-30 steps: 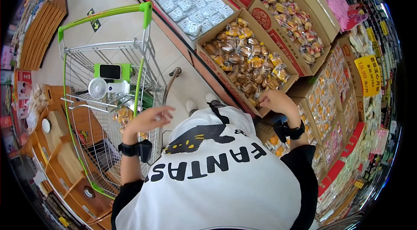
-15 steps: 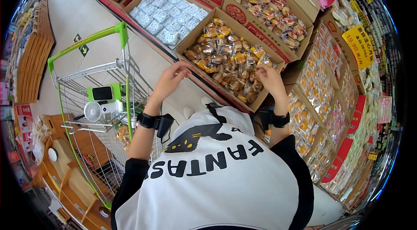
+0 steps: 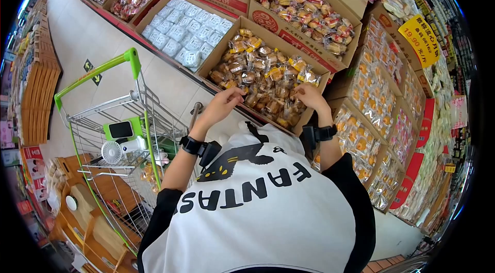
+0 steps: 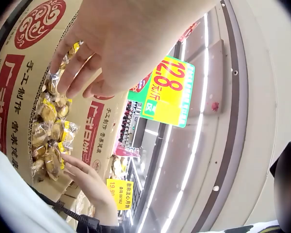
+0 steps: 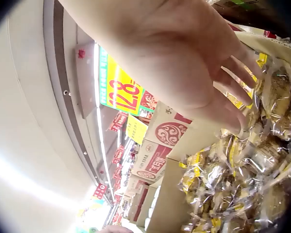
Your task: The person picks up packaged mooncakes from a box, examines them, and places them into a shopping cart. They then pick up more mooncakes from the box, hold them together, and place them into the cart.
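Observation:
A cardboard box (image 3: pixel 289 48) of individually wrapped brown pastries (image 3: pixel 273 74), in clear and yellow wrappers, lies before me. My left hand (image 3: pixel 223 106) hovers at the box's near left edge, fingers loosely bent with nothing in them. At the near right side, my right hand (image 3: pixel 312 98) reaches over the pastries, its fingertips right at the packets. The right wrist view shows the right hand (image 5: pixel 184 63) with fingers extended and slightly spread beside the wrapped pastries (image 5: pixel 232 170). In the left wrist view the left hand (image 4: pixel 101 53) has relaxed, parted fingers.
A shopping cart (image 3: pixel 98 76) with a phone (image 3: pixel 121 129) and a small white fan (image 3: pixel 112 153) stands at left. White packets (image 3: pixel 188 28) fill the neighbouring box. More pastry boxes (image 3: pixel 309 12) stand behind, and trays of flat packets (image 3: pixel 371 92) lie at right.
My left hand has moved from beside the cart, rightward and up to the pastry box. The right hand has shifted slightly up and left. The view has turned, and nothing was picked up.

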### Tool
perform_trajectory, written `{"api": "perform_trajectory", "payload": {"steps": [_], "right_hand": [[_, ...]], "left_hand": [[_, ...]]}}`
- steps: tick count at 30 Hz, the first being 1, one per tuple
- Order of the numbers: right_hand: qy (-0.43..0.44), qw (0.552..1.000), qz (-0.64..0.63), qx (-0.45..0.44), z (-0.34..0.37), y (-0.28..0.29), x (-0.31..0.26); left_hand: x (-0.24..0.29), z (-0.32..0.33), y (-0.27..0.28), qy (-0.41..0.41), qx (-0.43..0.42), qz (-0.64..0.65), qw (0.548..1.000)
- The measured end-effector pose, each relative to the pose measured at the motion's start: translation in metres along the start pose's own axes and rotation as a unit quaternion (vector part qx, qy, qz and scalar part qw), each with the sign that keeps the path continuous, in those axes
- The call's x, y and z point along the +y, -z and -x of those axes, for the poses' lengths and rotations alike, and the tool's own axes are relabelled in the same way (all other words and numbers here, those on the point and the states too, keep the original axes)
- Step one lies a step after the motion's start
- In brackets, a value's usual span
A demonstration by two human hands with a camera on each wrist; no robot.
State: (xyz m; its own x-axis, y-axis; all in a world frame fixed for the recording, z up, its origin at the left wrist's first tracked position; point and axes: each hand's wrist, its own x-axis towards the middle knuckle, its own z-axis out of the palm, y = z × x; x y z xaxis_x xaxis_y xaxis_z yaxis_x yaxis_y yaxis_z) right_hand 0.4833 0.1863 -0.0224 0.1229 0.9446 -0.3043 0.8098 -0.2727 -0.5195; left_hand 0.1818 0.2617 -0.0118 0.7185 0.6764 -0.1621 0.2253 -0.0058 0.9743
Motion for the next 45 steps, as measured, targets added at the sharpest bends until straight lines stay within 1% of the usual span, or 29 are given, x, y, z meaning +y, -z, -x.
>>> {"api": "perform_trajectory", "payload": {"steps": [1,3,4,7,9,11,13,14,17,19,20,22,23,25,26,28,30,31,33,34,35,36,37,39,40,41,42,43,45], "right_hand": [[-0.001,1.0,0.0,0.002,-0.004,-0.004,0.006],[0.011,0.995,0.086,-0.056,-0.01,-0.01,0.017],[-0.04,0.988,0.082,-0.125,-0.011,-0.009,0.015],[-0.088,0.987,0.11,-0.081,-0.005,-0.02,0.012],[-0.093,0.985,0.133,-0.062,-0.009,-0.037,0.03],[-0.099,0.982,0.156,-0.042,-0.006,-0.035,0.021],[-0.151,0.978,0.143,-0.034,0.002,-0.026,0.009],[-0.153,0.977,0.142,-0.034,0.005,-0.022,0.006],[-0.117,0.984,0.124,-0.046,0.008,-0.017,0.004],[-0.043,0.992,0.1,-0.07,0.004,-0.013,0.002],[-0.044,0.992,0.099,-0.07,0.005,-0.01,-0.003],[-0.043,0.997,-0.016,-0.06,0.006,-0.003,-0.017],[-0.043,0.997,-0.016,-0.059,0.005,-0.004,-0.021],[0.099,0.969,-0.217,-0.065,0.005,-0.004,-0.033],[0.099,0.969,-0.217,-0.065,0.005,-0.002,-0.04],[0.198,0.938,-0.237,-0.157,0.006,0.008,-0.059],[0.218,0.925,-0.25,-0.187,0.008,0.015,-0.077],[0.239,0.91,-0.262,-0.217,0.008,0.015,-0.083],[0.226,0.9,-0.28,-0.247,0.007,0.012,-0.091],[0.232,0.892,-0.286,-0.262,0.009,0.017,-0.098],[0.237,0.884,-0.292,-0.276,0.012,0.024,-0.104],[0.214,0.908,-0.256,-0.256,0.015,0.034,-0.106],[0.213,0.907,-0.256,-0.256,0.013,0.035,-0.102],[0.162,0.898,-0.393,-0.115,0.006,0.033,-0.087],[0.134,0.932,-0.333,-0.052,0.0,0.033,-0.074],[0.075,0.957,-0.279,-0.003,-0.004,0.035,-0.061],[0.077,0.974,-0.199,0.078,-0.01,0.03,-0.039],[0.078,0.974,-0.199,0.077,-0.011,0.033,-0.031],[-0.05,0.988,-0.032,0.143,-0.014,0.037,-0.018]], "left_hand": [[-0.002,-0.003,-0.001,-0.002,-0.002,-0.001,1.0],[-0.005,-0.009,-0.004,-0.003,-0.008,-0.004,1.0],[-0.006,-0.012,-0.005,-0.004,-0.01,-0.004,1.0],[-0.008,-0.016,-0.006,0.0,-0.029,-0.01,1.0],[-0.006,-0.017,-0.005,0.011,-0.037,0.0,0.999],[-0.007,-0.017,-0.004,0.011,-0.037,0.011,0.999],[-0.012,-0.018,-0.004,0.01,-0.037,0.023,0.999],[-0.015,-0.018,-0.004,0.0,-0.033,0.028,0.999],[-0.017,-0.017,-0.001,0.001,-0.035,0.029,0.999],[-0.016,-0.018,-0.001,0.011,-0.04,0.025,0.999],[-0.017,-0.018,-0.001,0.011,-0.04,0.028,0.999],[-0.015,-0.018,-0.001,0.01,-0.041,0.031,0.999],[-0.013,-0.019,-0.001,0.006,-0.048,0.026,0.998],[-0.007,-0.02,-0.004,0.001,-0.056,0.022,0.998],[-0.005,-0.021,-0.007,0.002,-0.051,0.048,0.998],[0.007,-0.021,-0.013,0.003,-0.046,0.074,0.996],[0.026,-0.02,-0.018,0.033,-0.03,0.176,0.983],[0.025,-0.02,-0.018,0.033,-0.029,0.176,0.983],[0.022,-0.022,-0.018,0.053,-0.106,0.274,0.954],[0.024,-0.022,-0.015,0.053,-0.105,0.274,0.955],[0.029,-0.021,-0.01,0.053,-0.095,0.194,0.975],[0.031,-0.019,-0.007,0.054,-0.084,0.114,0.988],[0.028,-0.018,-0.005,0.054,-0.084,0.114,0.988],[0.022,-0.016,-0.004,0.049,-0.028,0.207,0.977],[0.022,-0.015,-0.002,0.048,-0.026,0.208,0.977],[0.022,-0.013,0.0,0.055,-0.023,0.196,0.979],[0.024,-0.012,0.002,0.062,-0.02,0.184,0.981],[0.025,-0.011,0.004,0.061,-0.019,0.184,0.981],[0.026,-0.008,0.005,0.083,-0.013,0.149,0.985]]}}
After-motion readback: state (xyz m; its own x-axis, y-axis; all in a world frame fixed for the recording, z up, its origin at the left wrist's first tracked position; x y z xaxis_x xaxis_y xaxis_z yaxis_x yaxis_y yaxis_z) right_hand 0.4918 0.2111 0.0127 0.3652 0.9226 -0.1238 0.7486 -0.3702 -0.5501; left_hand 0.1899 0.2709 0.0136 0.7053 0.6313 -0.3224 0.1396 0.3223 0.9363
